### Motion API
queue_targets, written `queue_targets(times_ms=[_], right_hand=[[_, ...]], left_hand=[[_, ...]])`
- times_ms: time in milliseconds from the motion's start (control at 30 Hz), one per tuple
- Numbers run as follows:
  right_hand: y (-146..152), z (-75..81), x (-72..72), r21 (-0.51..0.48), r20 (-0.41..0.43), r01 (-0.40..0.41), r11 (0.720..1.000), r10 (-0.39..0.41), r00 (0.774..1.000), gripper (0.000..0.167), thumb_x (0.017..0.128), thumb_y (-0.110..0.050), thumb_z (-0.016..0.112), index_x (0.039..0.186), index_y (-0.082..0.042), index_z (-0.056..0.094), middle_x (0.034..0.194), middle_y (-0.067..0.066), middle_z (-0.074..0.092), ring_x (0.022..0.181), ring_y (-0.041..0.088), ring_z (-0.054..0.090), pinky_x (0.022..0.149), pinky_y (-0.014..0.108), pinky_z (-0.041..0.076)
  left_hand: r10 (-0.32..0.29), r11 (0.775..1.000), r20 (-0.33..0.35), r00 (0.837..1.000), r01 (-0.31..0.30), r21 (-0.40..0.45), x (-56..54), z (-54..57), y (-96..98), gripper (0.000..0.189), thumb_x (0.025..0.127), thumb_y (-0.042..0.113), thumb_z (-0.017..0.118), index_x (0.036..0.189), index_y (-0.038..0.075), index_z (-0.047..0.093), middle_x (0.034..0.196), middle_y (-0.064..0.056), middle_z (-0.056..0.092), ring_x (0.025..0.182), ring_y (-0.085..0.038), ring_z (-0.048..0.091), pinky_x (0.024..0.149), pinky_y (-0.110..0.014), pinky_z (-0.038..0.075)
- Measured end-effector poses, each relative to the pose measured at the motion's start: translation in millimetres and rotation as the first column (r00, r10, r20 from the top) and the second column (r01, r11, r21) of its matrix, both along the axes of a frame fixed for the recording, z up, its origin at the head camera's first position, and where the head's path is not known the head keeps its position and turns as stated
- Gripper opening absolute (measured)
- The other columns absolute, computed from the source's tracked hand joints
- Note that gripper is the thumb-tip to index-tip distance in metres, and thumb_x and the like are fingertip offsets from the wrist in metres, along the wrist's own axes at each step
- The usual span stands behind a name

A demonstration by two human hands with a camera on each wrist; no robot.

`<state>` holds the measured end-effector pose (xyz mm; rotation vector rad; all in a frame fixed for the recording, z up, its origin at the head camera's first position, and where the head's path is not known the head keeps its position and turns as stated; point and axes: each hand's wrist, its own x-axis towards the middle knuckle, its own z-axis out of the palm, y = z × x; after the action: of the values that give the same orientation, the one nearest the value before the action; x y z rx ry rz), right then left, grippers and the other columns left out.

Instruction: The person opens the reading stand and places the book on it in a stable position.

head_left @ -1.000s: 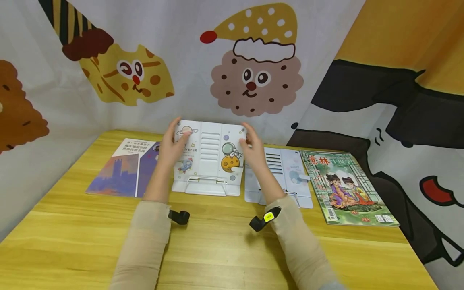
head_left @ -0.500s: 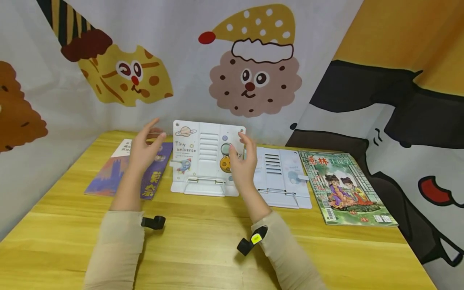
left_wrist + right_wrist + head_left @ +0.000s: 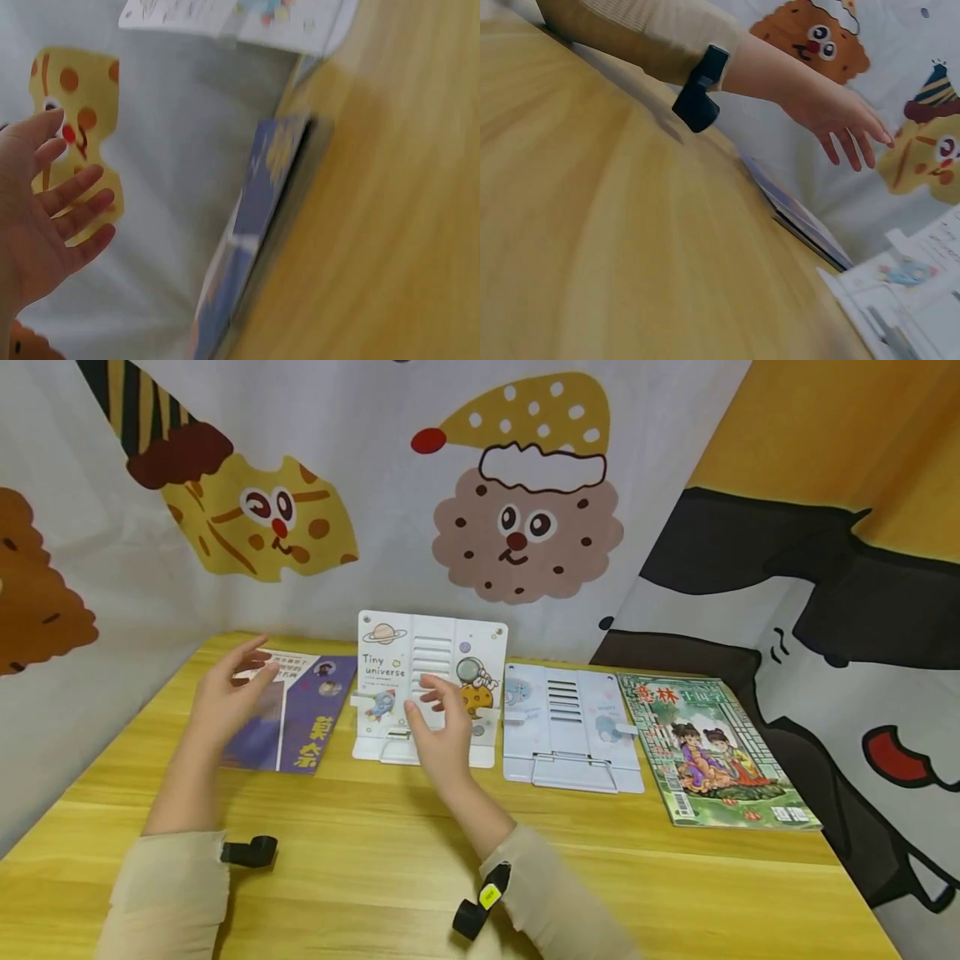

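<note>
My left hand hovers over the left part of the purple book, fingers spread and holding nothing. The left wrist view shows that hand apart from the book. A white book stand printed "Tiny universe" stands upright at the table's back. In front of its lower middle is my right hand, fingers loosely bent with nothing in them. It hides part of the stand's bottom ledge. Farther right, a second pale book stand with slots and a wire support leans back more.
A green illustrated magazine lies at the right beside the second stand. Behind the wooden table hangs a curtain with cartoon prints. Each wrist carries a small black camera.
Both hands have let go of the white book stand's upper sides. The left moved left over the purple book; the right moved left and down across the stand's front. The stand stays upright.
</note>
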<state>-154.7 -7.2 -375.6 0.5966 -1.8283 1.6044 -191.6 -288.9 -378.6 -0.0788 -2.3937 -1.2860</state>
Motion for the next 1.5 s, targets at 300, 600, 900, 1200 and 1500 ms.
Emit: queue_targets(times_ms=[300, 600, 900, 1200, 1500], right_hand=[[-28, -12.7, 18.1, -0.004, 0.085, -0.083, 0.997, 0.083, 0.993, 0.034, 0.081, 0.009, 0.068, 0.113, 0.009, 0.057, 0.100, 0.022, 0.062, 0.080, 0.041, 0.058, 0.069, 0.050, 0.048], [-54, -42.7, 16.8, 0.004, 0.232, -0.154, 0.988, 0.149, 0.961, 0.034, 0.082, 0.002, 0.071, 0.114, 0.004, 0.060, 0.100, 0.017, 0.064, 0.077, 0.030, 0.061, 0.066, 0.039, 0.051], [-80, -67.1, 9.6, -0.042, 0.417, -0.175, 0.984, 0.176, 0.892, 0.033, 0.082, -0.011, 0.076, 0.113, -0.006, 0.065, 0.102, 0.013, 0.066, 0.074, 0.002, 0.055, 0.064, 0.019, 0.049], [-92, -73.3, 9.8, 0.005, 0.534, -0.190, 0.982, 0.158, 0.831, 0.040, 0.080, -0.007, 0.077, 0.118, -0.004, 0.064, 0.109, 0.008, 0.066, 0.071, 0.001, 0.052, 0.064, 0.018, 0.049], [-102, -76.8, 0.7, 0.138, 0.610, -0.195, 0.971, 0.072, 0.789, 0.044, 0.078, -0.010, 0.079, 0.120, -0.005, 0.065, 0.104, 0.000, 0.065, 0.065, 0.000, 0.049, 0.057, 0.016, 0.046]], left_hand=[[0.037, 0.999, 0.089, 0.995, -0.035, -0.014, 17.9, -15.7, -44.6, 0.053, 0.096, 0.029, 0.057, 0.145, 0.012, 0.044, 0.125, -0.013, 0.056, 0.107, 0.001, 0.048, 0.085, -0.016, 0.038], [0.022, 0.999, 0.223, 0.975, -0.014, -0.036, 24.7, -29.0, -69.0, 0.059, 0.099, 0.034, 0.052, 0.152, 0.020, 0.030, 0.140, -0.028, 0.040, 0.126, -0.042, 0.039, 0.095, -0.042, 0.039], [0.046, 0.999, 0.330, 0.943, -0.042, -0.018, 26.6, -41.9, -81.1, 0.070, 0.098, 0.041, 0.051, 0.152, 0.007, 0.022, 0.144, -0.034, 0.031, 0.127, -0.054, 0.029, 0.098, -0.069, 0.023], [0.056, 0.998, 0.374, 0.926, -0.041, -0.049, 24.5, -56.3, -87.8, 0.074, 0.097, 0.043, 0.052, 0.152, 0.004, 0.021, 0.144, -0.034, 0.029, 0.125, -0.055, 0.030, 0.098, -0.068, 0.024], [0.034, 0.994, 0.377, 0.926, 0.007, -0.107, 17.2, -64.3, -91.0, 0.072, 0.097, 0.043, 0.052, 0.149, 0.000, 0.028, 0.139, -0.033, 0.038, 0.120, -0.046, 0.037, 0.095, -0.064, 0.029]])
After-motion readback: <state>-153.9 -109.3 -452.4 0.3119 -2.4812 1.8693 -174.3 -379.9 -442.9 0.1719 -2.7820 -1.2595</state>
